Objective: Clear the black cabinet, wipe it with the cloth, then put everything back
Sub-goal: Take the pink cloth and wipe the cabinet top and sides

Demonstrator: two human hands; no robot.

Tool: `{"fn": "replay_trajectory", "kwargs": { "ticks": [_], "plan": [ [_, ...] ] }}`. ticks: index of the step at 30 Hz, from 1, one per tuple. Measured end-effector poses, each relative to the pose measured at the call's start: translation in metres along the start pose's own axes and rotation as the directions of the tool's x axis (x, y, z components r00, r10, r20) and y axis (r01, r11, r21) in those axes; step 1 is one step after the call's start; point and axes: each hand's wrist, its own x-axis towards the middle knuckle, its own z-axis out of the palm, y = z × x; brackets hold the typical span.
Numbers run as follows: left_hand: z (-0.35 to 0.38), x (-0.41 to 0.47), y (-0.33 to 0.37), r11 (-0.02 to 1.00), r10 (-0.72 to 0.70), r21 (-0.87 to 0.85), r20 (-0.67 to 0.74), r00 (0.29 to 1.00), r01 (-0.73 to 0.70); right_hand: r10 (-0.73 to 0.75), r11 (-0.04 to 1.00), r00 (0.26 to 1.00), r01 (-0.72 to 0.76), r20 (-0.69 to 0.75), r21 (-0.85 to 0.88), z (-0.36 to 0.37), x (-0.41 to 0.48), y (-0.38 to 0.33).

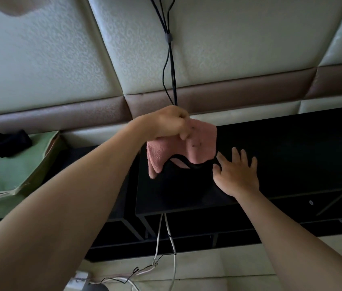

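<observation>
**Pink cloth held up over the black cabinet top**

Head view: The left hand [165, 122] sits just above the centre of the frame, its grip clenched around the bunched upper edge of a pink cloth [189, 145]. The cloth hangs down from that fist in loose folds, with a few small dark specks on its face, and its lower edge falls in front of the top of the black cabinet [291, 156]; whether it touches the surface cannot be told. A dark loop or strap crosses the cloth's lower edge, too dim to name.

The right hand [236, 173] lies just right of centre, fingers spread and flat on the cabinet top, its grip released and holding nothing. Its thumb side is close to the cloth's lower right corner.

The cabinet runs from the middle to the right edge of the frame, its top dark and bare where visible, with open shelf bays below it in shadow. Black cables [171, 59] drop down the padded cream wall panels [50, 59] in the upper centre and pass behind the left fist. White cables [167, 238] hang below the cabinet's front edge toward the pale floor at the bottom. At the left edge stands a green fabric box [8, 169] with a black item [8, 142] resting on it.
</observation>
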Motion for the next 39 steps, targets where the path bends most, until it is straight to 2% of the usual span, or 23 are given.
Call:
{"fn": "replay_trajectory", "kwargs": {
  "ticks": [1,2,5,9,11,13,16,21,34,36,39],
  "plan": [
    [-0.002,-0.002,-0.001,0.997,-0.020,-0.080,0.035,0.999,0.022,0.000,1.000,1.000,0.000,0.010,-0.003,-0.001,0.001,0.000],
    [0.000,-0.003,-0.004,0.996,-0.038,-0.084,0.063,0.997,0.043,0.001,1.000,1.000,-0.001,0.021,-0.006,-0.001,0.001,0.000],
    [0.024,0.004,-0.036,0.974,-0.114,0.208,0.123,0.986,0.087,-0.002,1.000,0.999,0.003,0.032,-0.014,-0.002,0.002,0.001],
    [0.061,0.016,-0.082,0.905,-0.238,0.386,0.109,0.965,0.180,0.006,1.000,1.000,-0.006,0.004,0.019,-0.001,0.001,0.000],
    [0.072,0.019,-0.091,0.804,-0.209,0.571,0.015,0.978,0.163,-0.002,1.000,1.000,0.002,0.014,0.024,-0.001,0.002,0.000],
    [0.086,0.017,-0.088,0.743,-0.067,0.659,-0.094,0.993,0.112,-0.004,1.000,1.000,0.004,0.017,0.028,0.000,0.003,0.001],
    [0.120,0.007,-0.086,0.800,0.096,0.600,-0.167,0.981,0.024,-0.002,1.000,1.000,0.002,0.012,0.028,0.001,0.003,0.001],
    [0.154,-0.002,-0.100,0.825,0.033,0.564,-0.070,0.997,0.013,0.011,1.000,1.000,-0.012,0.015,0.021,0.000,0.003,0.000],
    [0.142,0.019,-0.106,0.814,0.120,0.576,-0.039,0.992,-0.076,0.069,0.997,0.996,-0.068,0.056,-0.033,0.001,0.003,-0.002],
    [0.144,0.013,-0.104,0.812,0.113,0.581,-0.067,0.991,-0.053,0.070,0.997,0.996,-0.069,0.056,-0.018,0.000,0.002,-0.002],
    [0.148,0.000,-0.098,0.810,0.074,0.581,-0.227,0.971,0.074,0.055,0.998,0.997,-0.056,0.058,0.022,-0.002,0.004,0.000]
  ]
}}
